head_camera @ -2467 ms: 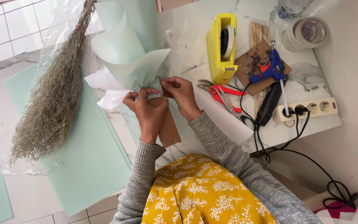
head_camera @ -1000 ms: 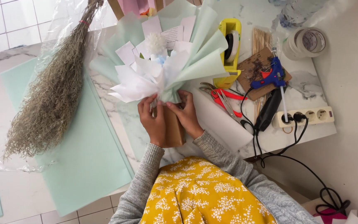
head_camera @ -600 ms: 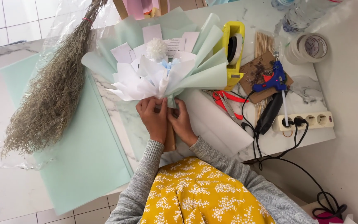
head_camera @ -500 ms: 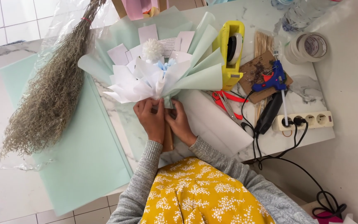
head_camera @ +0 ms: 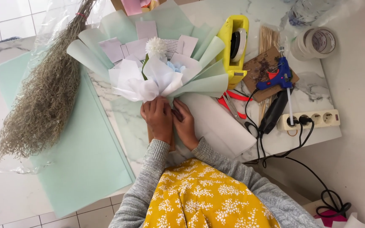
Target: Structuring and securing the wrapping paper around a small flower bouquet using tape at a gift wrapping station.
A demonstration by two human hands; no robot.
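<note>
Matt paper bouquet [head_camera: 157,76], glossy marble table [head_camera: 313,84], dry rough grass [head_camera: 43,109].

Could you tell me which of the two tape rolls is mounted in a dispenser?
The dark-cored tape roll sits upright in the yellow plastic dispenser; the pale, wider tape roll lies loose on the marble table, far right.

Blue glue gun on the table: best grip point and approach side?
Take the glue gun by its blue handle, coming from above. It lies flat on the brown board, handle bare. Its cord runs down to the power strip, so avoid that side. The nozzle end is hard to tell.
</note>
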